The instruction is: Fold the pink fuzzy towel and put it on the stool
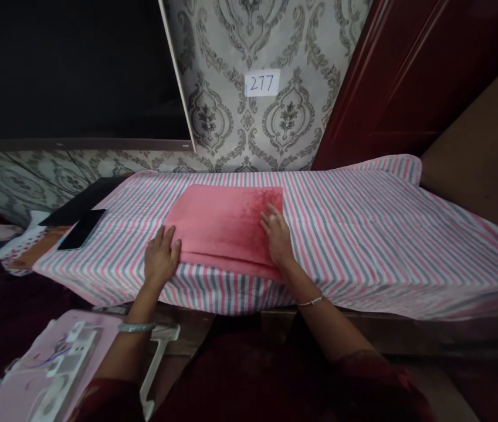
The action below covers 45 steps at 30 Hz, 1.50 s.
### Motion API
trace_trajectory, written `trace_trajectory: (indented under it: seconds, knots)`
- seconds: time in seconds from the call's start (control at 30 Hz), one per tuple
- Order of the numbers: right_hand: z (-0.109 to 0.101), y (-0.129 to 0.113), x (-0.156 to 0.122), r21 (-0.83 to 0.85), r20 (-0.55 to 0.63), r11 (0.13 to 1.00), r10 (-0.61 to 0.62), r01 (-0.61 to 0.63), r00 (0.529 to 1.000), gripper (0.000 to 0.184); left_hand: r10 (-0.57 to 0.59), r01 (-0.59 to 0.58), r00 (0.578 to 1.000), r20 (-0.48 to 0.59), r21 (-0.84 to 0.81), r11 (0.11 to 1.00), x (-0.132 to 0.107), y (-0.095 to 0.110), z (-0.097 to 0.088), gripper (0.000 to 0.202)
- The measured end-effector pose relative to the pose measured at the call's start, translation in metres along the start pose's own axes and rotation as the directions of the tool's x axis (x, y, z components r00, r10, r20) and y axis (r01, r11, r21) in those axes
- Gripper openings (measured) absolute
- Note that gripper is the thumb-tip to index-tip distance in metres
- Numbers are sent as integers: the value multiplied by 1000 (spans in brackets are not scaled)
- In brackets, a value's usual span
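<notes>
A folded pink cloth (217,223), darker red toward its right side, lies flat on a striped cover (341,234) near the front edge of the surface. My left hand (161,255) rests at the cloth's left front corner, fingers spread and touching its edge. On the cloth's right side lies my right hand (278,234), its fingers apart on the darker patch. Along the front, a fold line shows the cloth's layers. Neither hand grips anything that I can see.
A black phone (82,228) lies on the cover at left. Behind stand a large dark screen (73,70) and a patterned wall with a paper marked 277 (261,83). A power strip (70,363) sits on a pink stool (103,334) at lower left. A dark red door (385,88) is at right.
</notes>
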State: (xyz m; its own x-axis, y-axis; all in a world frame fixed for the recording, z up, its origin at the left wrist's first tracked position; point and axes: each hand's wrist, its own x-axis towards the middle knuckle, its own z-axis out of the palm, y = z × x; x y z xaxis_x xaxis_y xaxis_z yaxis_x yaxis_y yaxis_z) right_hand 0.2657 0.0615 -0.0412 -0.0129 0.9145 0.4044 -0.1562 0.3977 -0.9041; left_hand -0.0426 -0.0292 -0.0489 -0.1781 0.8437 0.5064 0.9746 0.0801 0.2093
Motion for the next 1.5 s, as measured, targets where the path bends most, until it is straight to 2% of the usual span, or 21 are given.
trace_trajectory:
  seconds: [0.1, 0.17, 0.23, 0.33, 0.43, 0.6, 0.97, 1.17, 1.3, 1.4, 1.43, 1.5]
  knots:
    - [-13, -15, -25, -231, 91, 964, -115, 134, 989, 48, -3, 3, 1000, 0, -15, 1000, -1, -1, 0, 68]
    - [-25, -19, -46, -436, 219, 857, -196, 276, 956, 45, -7, 7, 1000, -3, -27, 1000, -1, 0, -1, 69]
    - [-36, -19, -66, -586, 345, 713, -211, 385, 915, 49, -15, 15, 1000, -7, -36, 999, -1, 1, -2, 69]
    - [-47, -12, -86, -704, 442, 536, -183, 466, 878, 61, -30, 30, 1000, -6, -34, 999, -1, 3, -3, 68]
    - [-51, -6, -93, -742, 465, 454, -183, 494, 866, 72, -39, 39, 999, 8, -23, 999, -1, 4, -3, 66]
    - [-51, -5, -94, -745, 467, 448, -179, 494, 866, 80, -39, 39, 999, 21, -10, 999, -1, 4, -2, 66]
    - [-52, -1, -95, -725, 462, 470, -209, 503, 862, 75, -43, 43, 998, 54, 10, 999, -6, 3, -3, 67]
    - [-52, 1, -94, -701, 453, 523, -200, 486, 869, 79, -17, 19, 998, 61, -25, 1000, -7, -3, 0, 67]
    - [-53, 0, -92, -676, 465, 558, -183, 482, 866, 87, -88, 89, 996, 32, -7, 996, -10, 3, -3, 60]
    - [-51, -1, -89, -678, 461, 555, -189, 482, 867, 88, -129, 130, 991, -41, 34, 991, -14, 13, -10, 59]
    - [-50, -3, -87, -677, 459, 553, -197, 485, 866, 86, -102, 105, 993, -65, 43, 994, -15, 18, -12, 60]
    - [-47, -7, -83, -674, 455, 553, -211, 490, 865, 83, 47, -43, 997, -64, 49, 998, -17, 31, -16, 66]
